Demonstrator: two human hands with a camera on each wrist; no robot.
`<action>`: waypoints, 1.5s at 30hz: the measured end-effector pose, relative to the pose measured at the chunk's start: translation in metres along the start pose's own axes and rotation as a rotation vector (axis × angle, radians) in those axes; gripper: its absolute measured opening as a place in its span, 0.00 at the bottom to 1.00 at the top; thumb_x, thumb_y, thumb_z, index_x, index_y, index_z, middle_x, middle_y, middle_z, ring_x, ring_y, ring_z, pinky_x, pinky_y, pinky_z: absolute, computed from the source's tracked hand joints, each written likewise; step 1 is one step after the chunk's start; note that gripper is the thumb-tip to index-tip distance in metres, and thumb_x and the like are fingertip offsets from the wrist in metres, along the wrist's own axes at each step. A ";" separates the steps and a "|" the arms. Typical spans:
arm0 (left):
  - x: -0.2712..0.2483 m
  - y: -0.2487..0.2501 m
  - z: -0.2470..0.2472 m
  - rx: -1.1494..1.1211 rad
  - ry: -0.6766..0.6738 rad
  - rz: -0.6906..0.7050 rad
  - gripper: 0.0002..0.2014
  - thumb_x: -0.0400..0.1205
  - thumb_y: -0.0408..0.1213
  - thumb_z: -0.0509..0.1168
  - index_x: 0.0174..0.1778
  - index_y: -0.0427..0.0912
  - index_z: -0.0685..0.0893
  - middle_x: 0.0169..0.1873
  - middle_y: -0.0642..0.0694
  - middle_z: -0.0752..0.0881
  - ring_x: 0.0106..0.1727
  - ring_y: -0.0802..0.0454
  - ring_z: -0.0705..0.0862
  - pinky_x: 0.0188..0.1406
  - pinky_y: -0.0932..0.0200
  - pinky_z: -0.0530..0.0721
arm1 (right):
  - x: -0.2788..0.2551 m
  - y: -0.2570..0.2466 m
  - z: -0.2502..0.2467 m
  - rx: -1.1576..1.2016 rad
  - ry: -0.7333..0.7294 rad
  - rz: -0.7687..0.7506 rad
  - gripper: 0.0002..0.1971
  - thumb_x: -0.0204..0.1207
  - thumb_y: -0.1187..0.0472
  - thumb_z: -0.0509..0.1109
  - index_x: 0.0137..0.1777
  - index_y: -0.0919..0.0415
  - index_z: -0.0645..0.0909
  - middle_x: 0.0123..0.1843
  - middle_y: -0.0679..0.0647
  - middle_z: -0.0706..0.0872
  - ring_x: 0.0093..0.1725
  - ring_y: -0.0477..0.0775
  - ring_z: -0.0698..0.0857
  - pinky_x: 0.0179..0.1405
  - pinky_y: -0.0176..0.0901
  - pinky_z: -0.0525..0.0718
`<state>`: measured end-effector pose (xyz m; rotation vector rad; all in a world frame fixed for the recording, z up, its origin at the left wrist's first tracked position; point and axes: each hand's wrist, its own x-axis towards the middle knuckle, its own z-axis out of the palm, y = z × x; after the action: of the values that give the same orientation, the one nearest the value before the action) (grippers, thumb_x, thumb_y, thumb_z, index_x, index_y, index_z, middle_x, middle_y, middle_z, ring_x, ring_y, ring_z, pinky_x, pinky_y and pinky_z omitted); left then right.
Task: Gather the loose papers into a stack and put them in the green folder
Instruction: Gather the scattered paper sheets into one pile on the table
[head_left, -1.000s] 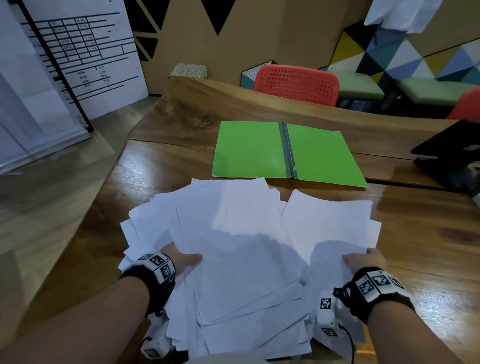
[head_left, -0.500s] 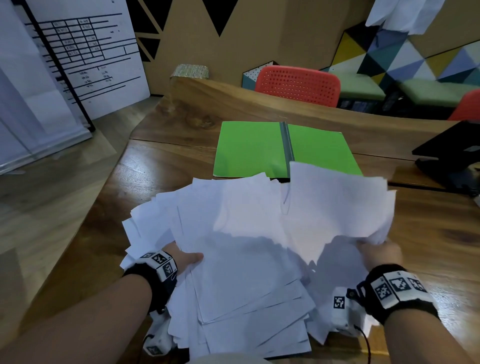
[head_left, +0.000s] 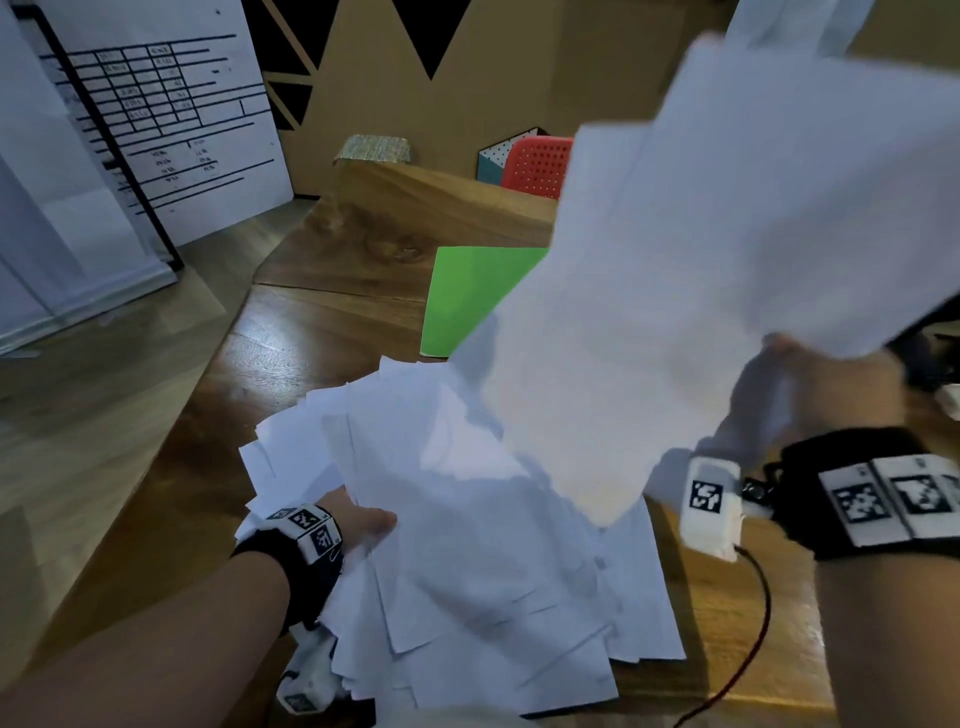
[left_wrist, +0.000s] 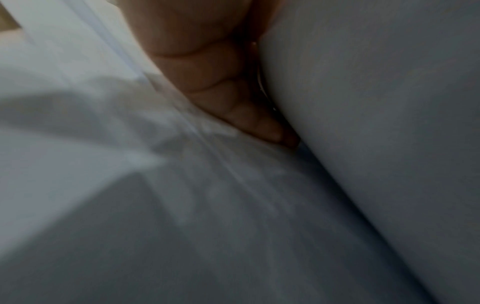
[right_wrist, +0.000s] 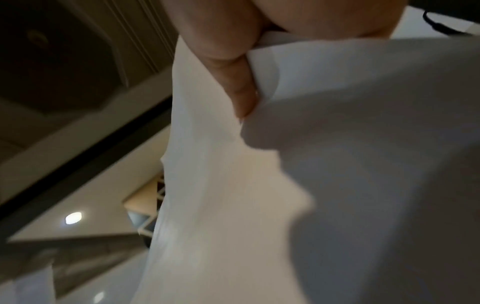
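Note:
A fanned heap of white papers (head_left: 467, 561) lies on the wooden table (head_left: 322, 338) near its front edge. My left hand (head_left: 363, 525) grips the heap's left edge, thumb on top and fingers (left_wrist: 233, 107) tucked between sheets. My right hand (head_left: 821, 384) holds a bunch of white sheets (head_left: 727, 249) raised high off the table, pinched at their lower edge between thumb and fingers (right_wrist: 233, 67). The green folder (head_left: 472, 296) lies open behind the heap; the raised sheets hide most of it.
A red chair (head_left: 535, 166) stands behind the table. A whiteboard with a printed table (head_left: 156, 114) leans at the left over the wooden floor. A dark object (head_left: 930, 358) sits at the table's right, mostly hidden. A cable (head_left: 748, 634) hangs from my right wrist.
My right hand has lifted its bunch of sheets from the table up and toward the camera, covering most of the folder. The left hand has stayed on the heap.

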<state>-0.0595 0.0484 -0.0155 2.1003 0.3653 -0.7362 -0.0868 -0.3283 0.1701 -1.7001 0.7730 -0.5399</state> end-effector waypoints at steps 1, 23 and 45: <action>0.000 0.000 -0.001 0.005 -0.019 -0.008 0.19 0.73 0.33 0.72 0.60 0.38 0.82 0.53 0.41 0.85 0.58 0.40 0.82 0.63 0.51 0.77 | -0.005 0.008 0.010 -0.063 -0.071 0.010 0.20 0.72 0.64 0.71 0.63 0.70 0.79 0.57 0.53 0.85 0.56 0.52 0.84 0.41 0.30 0.81; -0.040 0.019 -0.012 -0.622 -0.228 0.266 0.21 0.47 0.36 0.84 0.36 0.41 0.93 0.41 0.42 0.93 0.42 0.49 0.92 0.51 0.52 0.86 | -0.049 0.126 0.061 -0.238 -0.639 0.352 0.41 0.54 0.55 0.86 0.66 0.64 0.71 0.60 0.59 0.84 0.59 0.55 0.81 0.66 0.49 0.74; 0.013 0.014 -0.057 0.606 0.232 -0.014 0.18 0.74 0.42 0.67 0.59 0.44 0.79 0.62 0.41 0.83 0.60 0.44 0.81 0.57 0.57 0.78 | -0.056 0.140 0.056 -0.544 -0.409 0.584 0.35 0.70 0.60 0.76 0.74 0.73 0.68 0.73 0.68 0.76 0.68 0.69 0.78 0.65 0.52 0.79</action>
<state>-0.0206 0.0863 0.0114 2.7708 0.3056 -0.6655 -0.1158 -0.2713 0.0228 -1.8613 1.1109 0.4495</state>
